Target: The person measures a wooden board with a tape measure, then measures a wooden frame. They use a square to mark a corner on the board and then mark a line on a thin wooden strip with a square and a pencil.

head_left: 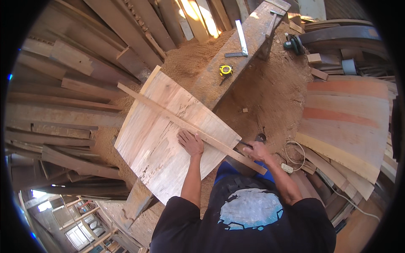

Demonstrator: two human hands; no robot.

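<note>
A wide pale wooden panel with a curved far-left edge lies across a bench in front of me. Diagonally over it runs a long narrow wooden strip, whose near end sticks out past the panel beside my body. My left hand is spread flat on the panel, its fingertips close to the strip; whether they touch it I cannot tell. At the panel's right corner, my right hand is closed around a thin dark pencil-like tool. The tool's tip is at the panel's edge, near the strip.
On the bench are a yellow tape measure, a try square and a hammer. A green power tool rests on sawdust at right. Another panel and a white cord lie right; boards crowd the left.
</note>
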